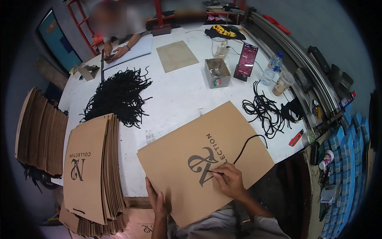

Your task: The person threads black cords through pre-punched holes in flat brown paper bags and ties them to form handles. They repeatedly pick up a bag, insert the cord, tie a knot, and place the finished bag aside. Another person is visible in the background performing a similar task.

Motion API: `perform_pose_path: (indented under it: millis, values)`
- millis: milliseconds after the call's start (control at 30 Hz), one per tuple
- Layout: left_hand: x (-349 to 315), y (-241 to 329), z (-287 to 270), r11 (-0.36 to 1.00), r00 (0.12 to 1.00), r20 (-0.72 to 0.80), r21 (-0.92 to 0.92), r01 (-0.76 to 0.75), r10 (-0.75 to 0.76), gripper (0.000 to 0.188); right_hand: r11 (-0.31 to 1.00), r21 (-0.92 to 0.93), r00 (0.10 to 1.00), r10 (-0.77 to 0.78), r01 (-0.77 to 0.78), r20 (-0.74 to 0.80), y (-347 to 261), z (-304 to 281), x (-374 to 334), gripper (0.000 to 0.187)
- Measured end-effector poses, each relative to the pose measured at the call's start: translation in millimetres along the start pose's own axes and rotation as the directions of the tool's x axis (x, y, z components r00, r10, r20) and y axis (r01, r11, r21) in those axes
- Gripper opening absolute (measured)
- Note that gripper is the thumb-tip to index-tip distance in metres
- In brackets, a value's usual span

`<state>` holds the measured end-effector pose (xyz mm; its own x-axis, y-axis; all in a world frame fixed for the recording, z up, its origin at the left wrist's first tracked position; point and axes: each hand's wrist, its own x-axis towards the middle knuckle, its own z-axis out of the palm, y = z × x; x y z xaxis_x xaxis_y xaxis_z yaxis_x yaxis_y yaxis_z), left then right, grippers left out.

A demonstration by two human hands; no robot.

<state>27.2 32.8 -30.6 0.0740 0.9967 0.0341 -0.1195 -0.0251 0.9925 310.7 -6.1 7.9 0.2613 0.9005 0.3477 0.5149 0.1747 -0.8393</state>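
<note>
In the head view, the right hand point(229, 180) bends over the brown bag point(203, 161), thumb and fingers pinching a black cord point(254, 136), while the left hand point(157, 200) points upward beside the bag's left edge, fingers apart. The bag overhangs the white table's point(175, 101) near edge; bare tabletop lies beyond, between stacked bags point(88, 159) and loose cords point(266, 109).

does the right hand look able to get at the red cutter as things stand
Probably yes: the red cutter lies uncovered on the white table, though the right hand holds a black cord it may need to release first.
</note>
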Motion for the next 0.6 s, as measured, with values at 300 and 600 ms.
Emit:
perform_pose_path:
  millis: [300,600]
  values:
    - [26,-2,29,0.999,0.998,0.057,-0.047,-0.018,0.021,0.090,0.983,0.185,0.996,-0.001,-0.015,0.090,-27,24,30,0.018]
    - [24,1,35,0.871,0.990,-0.065,0.486,-0.078,0.126,0.053,0.992,0.122,0.991,-0.035,0.019,0.127,-37,32,41,0.013]
